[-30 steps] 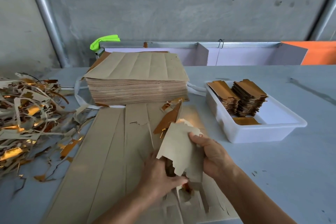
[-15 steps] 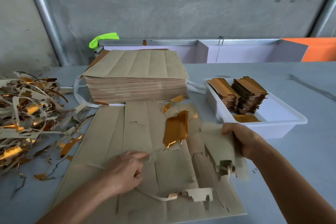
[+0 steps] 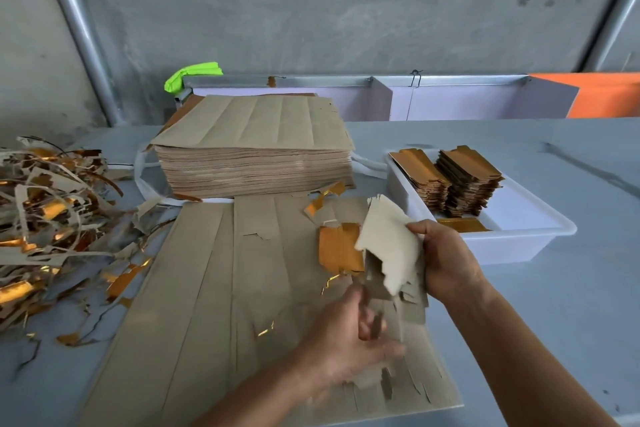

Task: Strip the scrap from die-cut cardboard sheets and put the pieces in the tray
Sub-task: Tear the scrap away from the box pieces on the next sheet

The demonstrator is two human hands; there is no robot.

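Observation:
My right hand grips a bundle of die-cut pieces, pale side toward me, held above the right part of the flat cardboard sheet. Just below it, my left hand is motion-blurred, its fingers curled round the bundle's lower end. A gold-faced piece lies turned up on the sheet, left of the bundle. To the right stands the white tray with two stacks of gold-topped pieces.
A thick stack of uncut sheets sits behind the flat sheet. A heap of scrap strips covers the table's left side. Loose gold scraps lie around the sheet. A low partition and a grey wall bound the far edge.
My left hand came from the sheet's left-middle over to the bundle's lower end. My right hand brought the bundle up and leftward from beside the tray.

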